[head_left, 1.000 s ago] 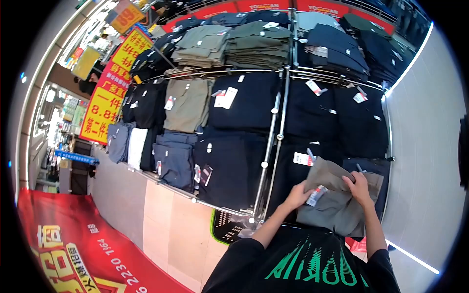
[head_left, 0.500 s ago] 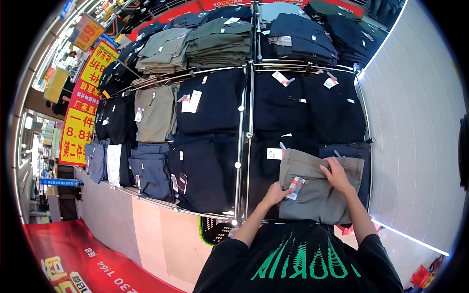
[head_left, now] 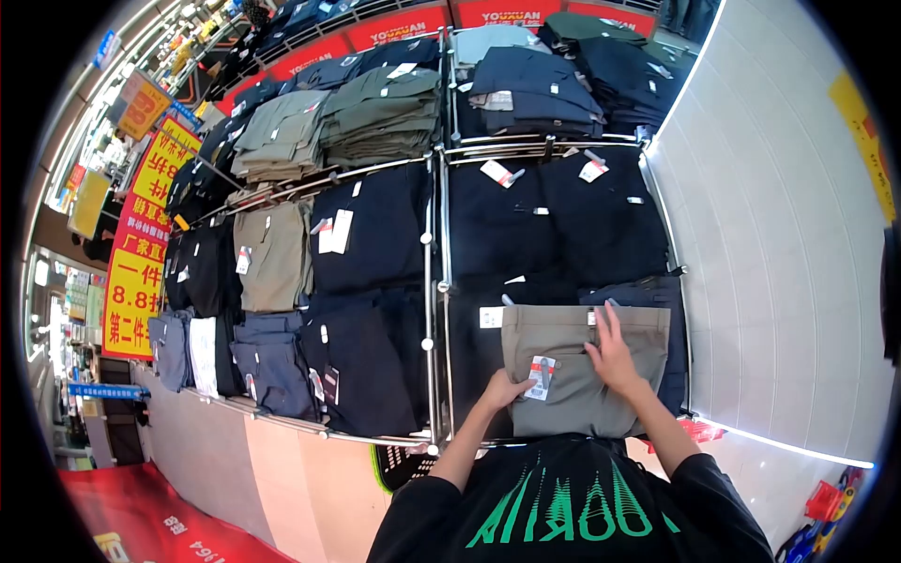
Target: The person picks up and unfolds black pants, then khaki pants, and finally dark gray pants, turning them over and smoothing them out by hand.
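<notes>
Folded grey-khaki trousers (head_left: pixel 582 399) lie near the front edge of the rack, waistband pointing away from me, over darker trousers. A white and red price tag (head_left: pixel 541 377) hangs on their left part. My left hand (head_left: pixel 505 388) is closed on their left edge, its thumb beside the tag. My right hand (head_left: pixel 615 357) rests on top, fingers stretched out and apart, with the tips at the waistband. Black trousers (head_left: pixel 476 357) with a white label (head_left: pixel 491 317) show to the left, and dark blue trousers (head_left: pixel 674 375) show at the right.
Metal rails (head_left: pixel 430 291) divide the rack, with several stacks of folded trousers (head_left: pixel 371 225) around. A white panelled wall (head_left: pixel 779 244) stands at the right. A black basket with a green rim (head_left: pixel 404 466) sits by the rack's front. Yellow-red signs (head_left: pixel 141 253) hang at the left.
The grey-khaki trousers now lie flatter and straighter, with the waistband level. My right hand has opened from its hold on the waistband and lies flat. The view has shifted slightly.
</notes>
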